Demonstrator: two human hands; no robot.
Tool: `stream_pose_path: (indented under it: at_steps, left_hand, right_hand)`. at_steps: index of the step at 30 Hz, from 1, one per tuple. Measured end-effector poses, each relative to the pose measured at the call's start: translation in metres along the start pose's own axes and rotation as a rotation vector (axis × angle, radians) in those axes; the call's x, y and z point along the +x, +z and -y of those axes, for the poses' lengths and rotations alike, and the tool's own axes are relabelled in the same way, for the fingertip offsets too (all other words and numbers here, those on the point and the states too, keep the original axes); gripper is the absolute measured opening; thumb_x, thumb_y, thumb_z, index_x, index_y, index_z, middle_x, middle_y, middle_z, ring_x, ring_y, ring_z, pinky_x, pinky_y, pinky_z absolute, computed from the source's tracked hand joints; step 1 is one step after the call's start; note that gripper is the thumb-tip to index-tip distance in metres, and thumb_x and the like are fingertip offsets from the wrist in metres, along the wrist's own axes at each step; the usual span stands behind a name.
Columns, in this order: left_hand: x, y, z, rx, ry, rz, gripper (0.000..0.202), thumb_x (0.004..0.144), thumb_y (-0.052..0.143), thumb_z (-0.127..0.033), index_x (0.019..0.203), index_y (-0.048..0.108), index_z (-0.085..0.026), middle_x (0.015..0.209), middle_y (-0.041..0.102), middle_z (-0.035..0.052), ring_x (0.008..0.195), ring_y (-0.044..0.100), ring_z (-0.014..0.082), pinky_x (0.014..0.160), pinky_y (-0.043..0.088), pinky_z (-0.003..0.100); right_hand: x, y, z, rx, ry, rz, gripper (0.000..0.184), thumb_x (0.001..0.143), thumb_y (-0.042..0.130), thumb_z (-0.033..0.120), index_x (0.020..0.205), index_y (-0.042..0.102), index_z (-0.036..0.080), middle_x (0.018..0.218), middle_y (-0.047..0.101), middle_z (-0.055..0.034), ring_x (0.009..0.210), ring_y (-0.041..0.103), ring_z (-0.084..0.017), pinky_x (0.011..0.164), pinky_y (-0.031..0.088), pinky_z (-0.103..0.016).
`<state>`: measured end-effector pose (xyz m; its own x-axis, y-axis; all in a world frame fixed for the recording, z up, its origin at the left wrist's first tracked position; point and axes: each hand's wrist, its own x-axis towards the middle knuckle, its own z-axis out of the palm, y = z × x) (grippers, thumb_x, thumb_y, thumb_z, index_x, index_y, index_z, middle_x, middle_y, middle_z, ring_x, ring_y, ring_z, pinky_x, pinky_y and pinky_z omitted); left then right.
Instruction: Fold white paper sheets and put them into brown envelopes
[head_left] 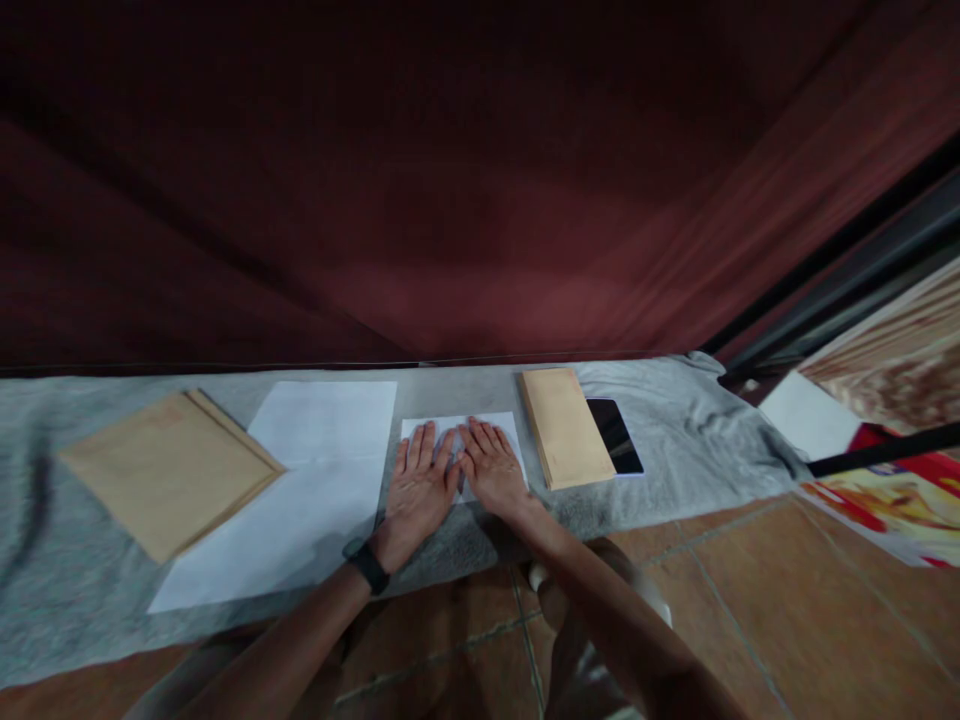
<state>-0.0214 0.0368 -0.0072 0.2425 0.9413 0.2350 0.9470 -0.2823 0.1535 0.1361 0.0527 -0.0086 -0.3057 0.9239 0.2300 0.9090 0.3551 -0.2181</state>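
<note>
A folded sheet of white paper (499, 418) lies on the grey cloth in front of me. My left hand (421, 480) presses flat on its left part, fingers stretched out, with a dark band on the wrist. Flat on the right part rests my right hand (491, 465), its fingers extended and its thumb close to the left one. Between them the hands cover much of the paper. Larger white sheets (330, 500) with a crease lie just left of my left hand. To the right of my right hand is a stack of brown envelopes (570, 430).
More brown envelopes (172, 470) overlap the white sheets at the left. A dark-screened phone or tablet (616, 435) sits partly under the right stack. Grey cloth (697, 440) covers the narrow surface, backed by a dark red curtain (480, 230). A colourful printed box (900, 500) stands at far right.
</note>
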Motion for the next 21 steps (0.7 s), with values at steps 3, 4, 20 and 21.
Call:
stream_pose_path:
  at_steps: [3,4,20,21]
  left_hand:
    - [0.0,0.002,0.001,-0.008,0.0,-0.013,0.057,0.098,0.042,-0.037,0.152,0.045,-0.017,0.163,0.034,0.0158,0.152,0.028,0.0321,0.124,0.021,0.054]
    - [0.0,0.002,0.001,-0.011,0.002,-0.018,0.057,0.098,0.042,-0.036,0.152,0.046,-0.017,0.163,0.034,0.0163,0.152,0.028,0.0323,0.124,0.021,0.054]
    - [-0.005,0.007,0.002,-0.051,-0.017,-0.076,0.063,0.099,0.043,-0.041,0.155,0.039,-0.014,0.165,0.027,0.0171,0.154,0.022,0.0324,0.124,0.021,0.055]
    - [-0.004,0.007,0.002,-0.05,-0.018,-0.071,0.063,0.099,0.043,-0.041,0.155,0.039,-0.014,0.165,0.027,0.0178,0.154,0.023,0.0329,0.124,0.021,0.055]
  right_hand:
    - [0.0,0.001,-0.006,-0.037,0.055,-0.013,0.05,0.107,0.036,0.036,0.153,0.044,0.018,0.16,0.04,-0.0089,0.149,0.035,-0.024,0.122,0.028,-0.044]
    - [0.0,0.002,-0.009,-0.049,0.073,-0.019,0.051,0.107,0.036,0.038,0.153,0.044,0.017,0.161,0.039,-0.01,0.15,0.035,-0.024,0.122,0.029,-0.044]
    - [0.0,0.017,-0.02,-0.13,0.215,-0.137,0.066,0.105,0.04,0.045,0.154,0.036,0.0,0.158,0.038,-0.0251,0.147,0.037,-0.033,0.118,0.032,-0.05]
    - [0.001,0.016,-0.019,-0.13,0.22,-0.14,0.066,0.105,0.04,0.045,0.153,0.037,0.0,0.158,0.038,-0.0257,0.147,0.037,-0.034,0.118,0.032,-0.05]
